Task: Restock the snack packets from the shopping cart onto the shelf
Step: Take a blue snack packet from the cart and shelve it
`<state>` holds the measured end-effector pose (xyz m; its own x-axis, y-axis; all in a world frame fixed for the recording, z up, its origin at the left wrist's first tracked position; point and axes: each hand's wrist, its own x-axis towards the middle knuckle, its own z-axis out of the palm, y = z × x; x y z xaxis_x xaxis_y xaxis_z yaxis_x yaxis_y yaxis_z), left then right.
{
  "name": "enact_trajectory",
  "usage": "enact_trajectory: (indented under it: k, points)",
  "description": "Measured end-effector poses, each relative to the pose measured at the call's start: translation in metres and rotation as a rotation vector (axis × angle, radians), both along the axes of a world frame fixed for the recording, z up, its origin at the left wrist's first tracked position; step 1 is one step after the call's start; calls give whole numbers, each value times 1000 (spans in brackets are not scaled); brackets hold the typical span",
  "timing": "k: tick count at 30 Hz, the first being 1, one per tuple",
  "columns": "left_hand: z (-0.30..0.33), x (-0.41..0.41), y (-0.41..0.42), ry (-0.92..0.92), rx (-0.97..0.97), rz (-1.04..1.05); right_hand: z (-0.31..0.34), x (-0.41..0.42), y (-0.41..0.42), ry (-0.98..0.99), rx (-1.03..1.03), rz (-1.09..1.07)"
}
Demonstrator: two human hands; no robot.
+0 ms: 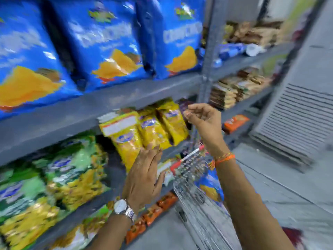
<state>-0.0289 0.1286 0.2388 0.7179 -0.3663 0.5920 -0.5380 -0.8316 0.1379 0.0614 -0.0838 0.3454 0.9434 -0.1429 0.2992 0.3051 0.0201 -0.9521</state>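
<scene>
The view is blurred by motion. Yellow snack packets [142,127] stand in a row on the grey middle shelf [72,112]. My left hand [144,175], with a silver watch, is flat and open, fingertips touching the bottom of a yellow packet. My right hand [201,118], an orange thread at its wrist, pinches the top edge of a dark purple packet [183,107] at the right end of that row. The wire shopping cart [194,179] with a red handle stands below my right arm and holds a blue packet [210,186].
Large blue chip bags [100,38] fill the shelf above. Green and yellow bags [59,177] sit at the left, orange packets [153,213] on the lowest shelf. A second grey rack [243,60] with mixed goods stands at the right, beside a louvred panel [299,120].
</scene>
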Motion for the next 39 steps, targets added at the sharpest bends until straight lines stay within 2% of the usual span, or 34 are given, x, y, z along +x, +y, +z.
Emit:
enact_trajectory:
  k: [3, 8, 14, 16, 18, 19, 21, 24, 30, 36, 39]
  points:
    - [-54, 10, -53, 155, -8, -129, -73, 1, -72, 151, 34, -145]
    - [-141, 22, -103, 444, 95, -255, -228, -10, -148, 481, 54, -312]
    - [-215, 32, -122, 605, 169, -283, -392, -26, -164, 818, 73, -471]
    - [-234, 32, -123, 628, 184, -294, -453, -27, -165, 916, 67, -456]
    - [-250, 32, -122, 656, 196, -299, -521, -27, -165, 991, -20, -454]
    - [-253, 31, -121, 665, 201, -297, -512, -26, -161, 1052, -103, -453]
    - [-258, 33, -121, 671, 209, -293, -494, -15, -157, 1094, -124, -422]
    - [-255, 39, -120, 653, 198, -308, -484, 10, -152, 1019, 88, -397]
    - [-259, 43, -125, 617, 117, -291, -503, 46, -157, 947, 252, -491]
    - [-269, 37, -126, 566, 64, -277, -521, 53, -165, 926, 220, -485]
    - [-268, 36, -125, 538, 66, -281, -524, 52, -166, 852, 251, -520]
